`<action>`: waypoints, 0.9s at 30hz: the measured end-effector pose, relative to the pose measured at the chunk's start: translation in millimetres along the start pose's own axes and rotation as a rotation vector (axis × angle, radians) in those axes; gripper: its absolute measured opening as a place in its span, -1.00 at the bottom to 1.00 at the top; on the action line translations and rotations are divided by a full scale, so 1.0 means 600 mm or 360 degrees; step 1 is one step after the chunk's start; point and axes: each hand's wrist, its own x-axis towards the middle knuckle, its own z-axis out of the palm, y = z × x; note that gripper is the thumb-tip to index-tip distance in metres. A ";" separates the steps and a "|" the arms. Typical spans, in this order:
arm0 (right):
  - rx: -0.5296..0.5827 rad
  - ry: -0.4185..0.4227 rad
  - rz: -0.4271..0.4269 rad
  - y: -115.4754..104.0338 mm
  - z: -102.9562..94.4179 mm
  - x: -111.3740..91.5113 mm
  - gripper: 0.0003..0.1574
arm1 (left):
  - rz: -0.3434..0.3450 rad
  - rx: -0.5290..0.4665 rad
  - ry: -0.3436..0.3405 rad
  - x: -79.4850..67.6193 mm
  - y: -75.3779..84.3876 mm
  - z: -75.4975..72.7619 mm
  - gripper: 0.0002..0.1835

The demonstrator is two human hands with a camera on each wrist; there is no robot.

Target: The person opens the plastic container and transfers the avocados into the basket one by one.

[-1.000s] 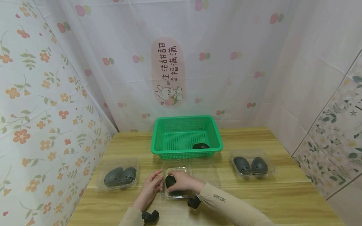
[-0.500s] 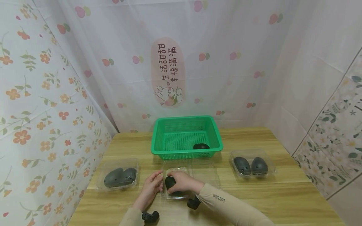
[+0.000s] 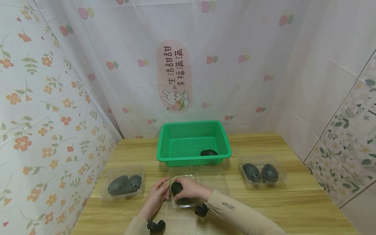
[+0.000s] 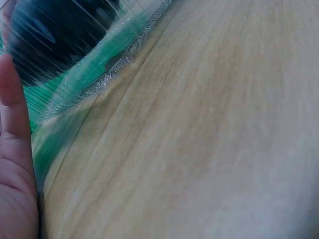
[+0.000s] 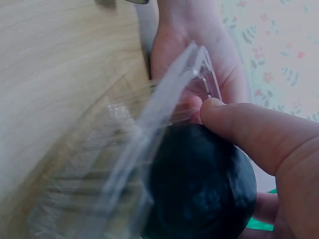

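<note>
Wooden tabletop (image 3: 282, 209), curtains round it. Person's right hand (image 3: 190, 188) is curled over a dark oval object (image 3: 176, 189), thumb on one side, fingers on the other, spread only as wide as the object. That object sits within the left half of a clear container (image 3: 182, 206), whose other half lies open to the right; whether it touches the bottom, cannot tell. Left hand (image 3: 157, 195) is at the container's left side, fingertips against the plastic, holding nothing else; whether it pinches the edge, cannot tell. Just behind the container: a green basket (image 3: 194, 157), one dark rounded item (image 3: 209, 152) in its near right corner. Well apart on either side, a left clear box (image 3: 137, 170) and a right clear box (image 3: 258, 159), each with two dark rounded pieces inside. Sleeves beige, lettering on the right one.
</note>
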 end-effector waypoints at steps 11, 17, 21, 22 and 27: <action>0.0098 0.0016 -0.0003 -0.003 -0.020 -0.001 -0.14 | -0.0162 0.0022 0.0185 0.001 0.009 0.010 -0.50; 0.0138 0.0042 -0.0054 -0.003 -0.036 -0.007 -0.17 | -0.0124 0.0035 0.0154 0.003 0.005 0.008 -0.50; 0.0125 0.0060 -0.0088 -0.002 -0.047 -0.009 -0.16 | -0.0118 0.0040 0.0158 0.003 0.006 0.009 -0.49; 0.0122 0.0064 -0.0091 -0.002 -0.049 -0.009 -0.16 | -0.0120 0.0040 0.0165 0.003 0.007 0.010 -0.48; 0.0120 0.0052 -0.0043 0.003 -0.057 -0.010 -0.12 | -0.0146 0.0026 0.0209 0.002 0.008 0.013 -0.48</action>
